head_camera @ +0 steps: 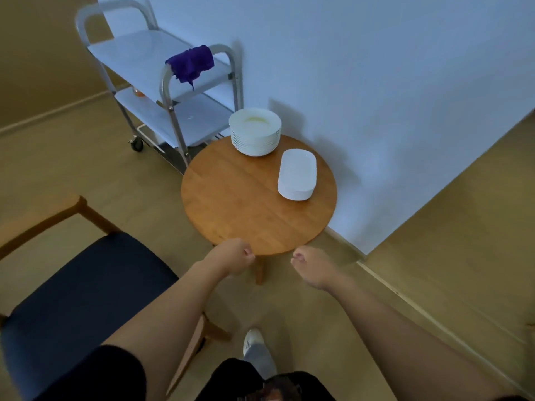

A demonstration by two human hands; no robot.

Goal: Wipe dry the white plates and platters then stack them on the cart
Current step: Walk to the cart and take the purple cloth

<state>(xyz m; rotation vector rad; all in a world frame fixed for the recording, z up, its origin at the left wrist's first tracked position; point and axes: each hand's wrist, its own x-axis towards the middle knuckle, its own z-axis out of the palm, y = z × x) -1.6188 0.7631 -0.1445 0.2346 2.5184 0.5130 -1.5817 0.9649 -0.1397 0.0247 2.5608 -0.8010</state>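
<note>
A tall stack of round white plates (255, 132) stands at the far side of a small round wooden table (243, 204). To its right lies a low stack of white oblong platters (297, 175). A metal cart (162, 91) with pale shelves stands behind the table on the left, and a purple cloth (191, 64) hangs over its near handle. My left hand (231, 257) and my right hand (311, 266) hover at the table's near edge, both curled into loose fists with nothing in them.
A wooden chair with a dark blue seat (84, 299) stands at my left. A small orange object (139, 93) sits on the cart's middle shelf. A white wall (376, 82) runs behind the table. My foot (254, 348) is on the tan floor.
</note>
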